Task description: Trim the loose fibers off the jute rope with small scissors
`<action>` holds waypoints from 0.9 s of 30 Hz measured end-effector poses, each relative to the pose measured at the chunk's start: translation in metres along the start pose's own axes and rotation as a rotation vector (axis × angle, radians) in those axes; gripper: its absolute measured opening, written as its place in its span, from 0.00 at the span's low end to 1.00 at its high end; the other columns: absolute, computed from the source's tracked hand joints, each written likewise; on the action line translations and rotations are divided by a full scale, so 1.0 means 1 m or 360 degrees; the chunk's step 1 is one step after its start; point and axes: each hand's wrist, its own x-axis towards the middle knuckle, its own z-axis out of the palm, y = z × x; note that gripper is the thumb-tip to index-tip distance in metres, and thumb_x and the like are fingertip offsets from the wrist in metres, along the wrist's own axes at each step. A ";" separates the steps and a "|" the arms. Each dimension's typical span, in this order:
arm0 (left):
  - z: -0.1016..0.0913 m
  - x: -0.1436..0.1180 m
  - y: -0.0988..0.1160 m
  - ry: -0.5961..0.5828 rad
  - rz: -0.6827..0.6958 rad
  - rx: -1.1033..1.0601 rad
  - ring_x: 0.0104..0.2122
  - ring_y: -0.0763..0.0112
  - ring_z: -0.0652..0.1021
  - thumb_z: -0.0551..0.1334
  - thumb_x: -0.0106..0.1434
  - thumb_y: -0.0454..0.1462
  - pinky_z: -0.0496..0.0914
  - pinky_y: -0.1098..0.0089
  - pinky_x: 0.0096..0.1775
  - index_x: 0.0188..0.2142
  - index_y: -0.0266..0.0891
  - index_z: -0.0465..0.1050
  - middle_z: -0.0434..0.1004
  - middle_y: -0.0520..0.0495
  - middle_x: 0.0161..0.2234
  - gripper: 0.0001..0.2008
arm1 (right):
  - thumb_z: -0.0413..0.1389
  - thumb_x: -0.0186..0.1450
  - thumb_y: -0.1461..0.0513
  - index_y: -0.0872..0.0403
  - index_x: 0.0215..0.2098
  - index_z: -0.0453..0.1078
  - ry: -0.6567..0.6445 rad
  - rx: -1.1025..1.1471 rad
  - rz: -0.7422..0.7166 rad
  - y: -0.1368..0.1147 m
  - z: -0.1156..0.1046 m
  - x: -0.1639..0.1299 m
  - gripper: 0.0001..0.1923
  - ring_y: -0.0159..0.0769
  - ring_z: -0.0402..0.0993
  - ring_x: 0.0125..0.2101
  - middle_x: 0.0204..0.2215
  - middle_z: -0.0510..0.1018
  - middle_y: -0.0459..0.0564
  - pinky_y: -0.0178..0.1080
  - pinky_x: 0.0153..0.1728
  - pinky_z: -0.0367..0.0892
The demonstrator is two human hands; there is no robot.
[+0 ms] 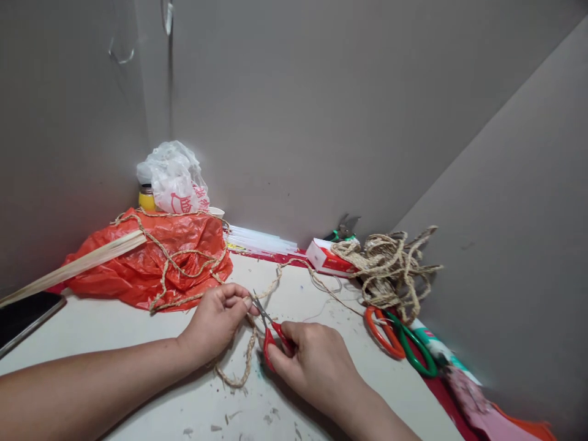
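A thin braided straw cord (235,384) is pinched between the thumb and fingers of my left hand (214,324), and a loop of it hangs down onto the white table (169,392). My right hand (321,364) grips small scissors (269,338) by their red handles. The slim blades are parted and point at my left fingertips, close to the cord. Whether the blades touch the cord, I cannot tell. More of the cord runs back over a crumpled red plastic bag (110,263) and across the table to the right.
A coiled heap of braided rope (390,269) lies at the right, beside large scissors with orange and green handles (416,349). Behind are green-handled pliers (342,233), a red-white box (328,257) and white sticks (264,241). Straw strips (87,263) and a dark phone-like object (22,321) are left.
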 end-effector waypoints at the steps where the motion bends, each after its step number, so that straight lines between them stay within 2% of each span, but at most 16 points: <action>1: 0.000 0.000 0.000 -0.0012 0.0004 -0.0002 0.15 0.82 0.61 0.61 0.55 0.40 0.54 0.76 0.20 0.29 0.36 0.67 0.77 0.50 0.25 0.08 | 0.51 0.56 0.57 0.53 0.16 0.61 0.0000 0.0013 0.0013 0.000 0.000 0.000 0.14 0.28 0.54 0.15 0.12 0.66 0.43 0.35 0.21 0.42; 10: 0.001 -0.002 0.001 0.0003 -0.0037 -0.0015 0.13 0.84 0.59 0.62 0.54 0.39 0.52 0.76 0.19 0.29 0.37 0.68 0.78 0.50 0.25 0.07 | 0.50 0.58 0.57 0.53 0.13 0.59 0.0016 0.0106 0.0000 0.000 0.002 -0.001 0.18 0.27 0.51 0.14 0.10 0.62 0.42 0.35 0.20 0.42; 18: -0.002 0.002 -0.006 0.0001 -0.0037 -0.0013 0.13 0.85 0.58 0.62 0.55 0.42 0.50 0.77 0.17 0.32 0.36 0.68 0.79 0.47 0.29 0.11 | 0.49 0.59 0.59 0.54 0.13 0.60 0.0053 0.0226 -0.0033 0.004 0.003 0.001 0.17 0.27 0.50 0.15 0.11 0.62 0.41 0.34 0.21 0.44; 20: -0.002 0.003 -0.006 -0.0014 -0.0038 -0.0037 0.12 0.85 0.57 0.62 0.55 0.42 0.49 0.77 0.16 0.32 0.36 0.67 0.79 0.47 0.30 0.11 | 0.49 0.59 0.58 0.54 0.13 0.58 0.0064 0.0478 0.0026 0.004 0.005 0.003 0.18 0.27 0.49 0.16 0.11 0.60 0.41 0.34 0.21 0.45; 23: 0.000 0.001 -0.003 -0.0050 -0.0062 -0.0091 0.13 0.84 0.59 0.62 0.54 0.42 0.51 0.78 0.16 0.33 0.35 0.68 0.78 0.47 0.28 0.12 | 0.51 0.59 0.53 0.53 0.13 0.54 0.0008 0.1178 0.0252 0.004 0.008 0.007 0.21 0.26 0.49 0.16 0.11 0.56 0.40 0.33 0.20 0.46; 27: 0.004 -0.005 0.001 -0.0190 -0.0079 -0.0025 0.13 0.84 0.60 0.63 0.54 0.42 0.53 0.77 0.17 0.35 0.33 0.73 0.77 0.47 0.26 0.13 | 0.54 0.58 0.48 0.55 0.19 0.63 -0.0192 0.2050 0.0519 0.003 0.009 0.012 0.20 0.25 0.49 0.15 0.10 0.58 0.39 0.32 0.19 0.46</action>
